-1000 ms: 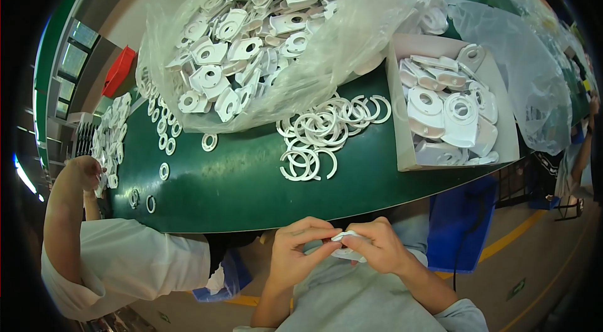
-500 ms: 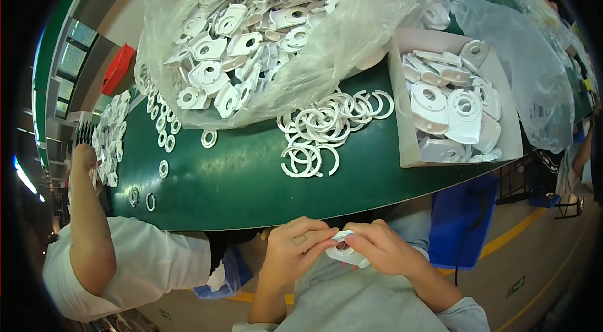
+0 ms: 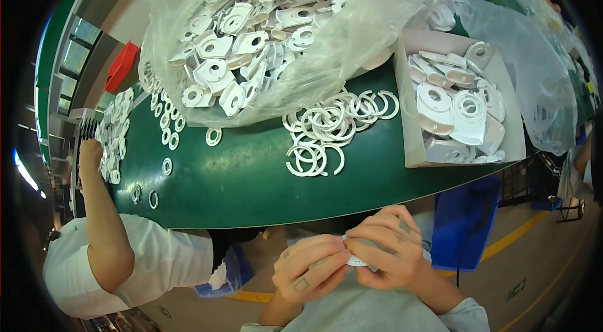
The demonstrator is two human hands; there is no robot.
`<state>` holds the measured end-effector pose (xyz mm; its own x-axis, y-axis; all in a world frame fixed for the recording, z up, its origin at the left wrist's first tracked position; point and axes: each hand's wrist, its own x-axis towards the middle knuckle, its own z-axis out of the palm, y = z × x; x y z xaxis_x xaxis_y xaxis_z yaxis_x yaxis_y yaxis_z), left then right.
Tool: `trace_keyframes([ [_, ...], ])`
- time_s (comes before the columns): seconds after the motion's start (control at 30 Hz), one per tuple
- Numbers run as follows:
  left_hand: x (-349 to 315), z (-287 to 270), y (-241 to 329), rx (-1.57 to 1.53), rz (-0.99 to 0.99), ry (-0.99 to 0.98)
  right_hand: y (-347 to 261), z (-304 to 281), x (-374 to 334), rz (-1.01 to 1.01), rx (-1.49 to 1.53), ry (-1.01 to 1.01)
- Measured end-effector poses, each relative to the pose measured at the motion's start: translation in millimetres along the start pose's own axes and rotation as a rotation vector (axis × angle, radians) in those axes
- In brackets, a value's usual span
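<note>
Just in front of the table's near edge, my left hand (image 3: 311, 270) and my right hand (image 3: 388, 249) meet around a white plastic part (image 3: 356, 261). Fingertips of both hands pinch it, and the fingers cover most of it; only a small curved piece shows between them. On the green table (image 3: 251, 187) beyond my hands lies a loose pile of white open C-shaped rings (image 3: 326, 125). To the right of that pile stands a white box (image 3: 411, 143) of white plastic housings (image 3: 468, 115), each with a round hole.
A big clear plastic bag (image 3: 370, 30) heaped with white housings fills the table's back. Small white rings (image 3: 167, 166) lie scattered at left, near a red bin (image 3: 121, 67). A co-worker's arm (image 3: 103, 206) reaches in there. A blue bin (image 3: 465, 225) stands below the table's right edge.
The white part has tilted and turned between my hands, so its round hole no longer shows. My right hand has risen and wrapped further over it. The view has shifted slightly.
</note>
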<state>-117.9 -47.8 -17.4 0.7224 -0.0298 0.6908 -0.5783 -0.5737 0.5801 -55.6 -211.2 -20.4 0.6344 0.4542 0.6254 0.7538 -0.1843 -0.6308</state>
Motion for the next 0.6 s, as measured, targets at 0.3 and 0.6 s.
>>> trace_keyframes([
  [0.3,5,1,3,-0.056,-0.161,-0.054,5,2,-5,0.066,0.254,-0.030],
  [0.6,-6,17,-4,-0.495,-0.863,-0.084,7,14,-20,1.037,1.336,0.028],
])
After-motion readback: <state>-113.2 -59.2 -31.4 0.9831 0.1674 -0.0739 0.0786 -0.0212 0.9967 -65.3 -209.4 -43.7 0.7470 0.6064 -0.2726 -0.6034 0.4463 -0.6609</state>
